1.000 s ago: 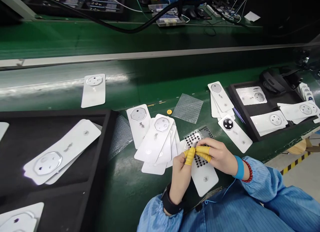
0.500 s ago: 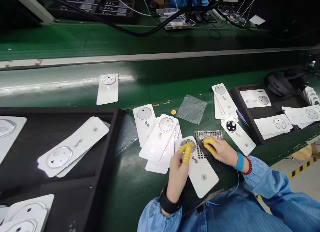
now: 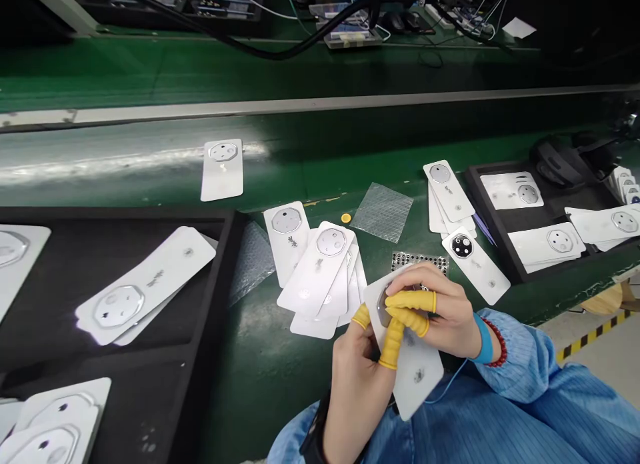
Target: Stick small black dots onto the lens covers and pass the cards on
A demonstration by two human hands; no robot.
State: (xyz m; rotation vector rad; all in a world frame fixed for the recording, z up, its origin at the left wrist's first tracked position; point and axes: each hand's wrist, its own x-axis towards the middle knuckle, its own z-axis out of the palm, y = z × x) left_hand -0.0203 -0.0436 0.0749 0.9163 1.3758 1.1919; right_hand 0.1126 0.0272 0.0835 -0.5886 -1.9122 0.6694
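My left hand (image 3: 365, 371), with yellow finger cots, is closed on the upper edge of a white phone back cover (image 3: 419, 377), which is tilted up off the bench. My right hand (image 3: 437, 307) is bent over the cover's round camera area, its cotted fingertips pressed together there. Whatever they pinch is too small or hidden to make out. Just behind the right hand lies a clear sheet with rows of small black dots (image 3: 420, 259), partly covered. Left of my hands, several similar phone back covers (image 3: 313, 274) overlap in a loose pile.
A black tray (image 3: 213, 331) with covers stands at the left, another black tray (image 3: 523, 271) at the right. Bubble wrap (image 3: 384, 212) and a yellow finger cot (image 3: 346, 218) lie beyond the pile. A cover with a black camera area (image 3: 477, 267) lies at right.
My right hand has moved left from the dotted sheet to the cover's camera area. My left hand has taken hold of the cover and raised it toward me.
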